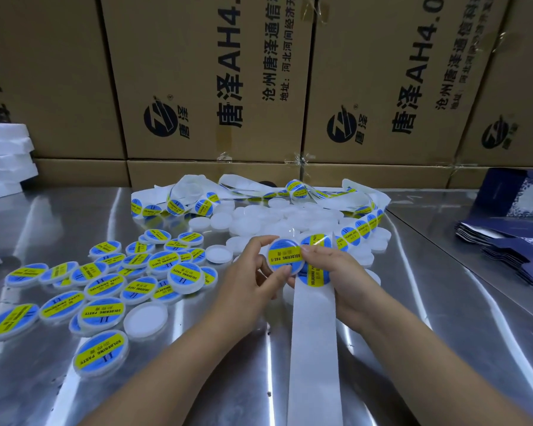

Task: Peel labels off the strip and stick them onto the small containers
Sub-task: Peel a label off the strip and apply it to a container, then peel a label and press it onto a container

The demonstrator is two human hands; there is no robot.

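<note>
Steel table (74,216): left hand (243,281) grips container (285,256), right hand (342,272) pinches label strip (316,333); labelled pile (105,287) at left

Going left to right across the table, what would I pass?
White foam blocks, pile of labelled containers, left hand, container being labelled, right hand holding the label strip, dark blue folded boxes.
</note>
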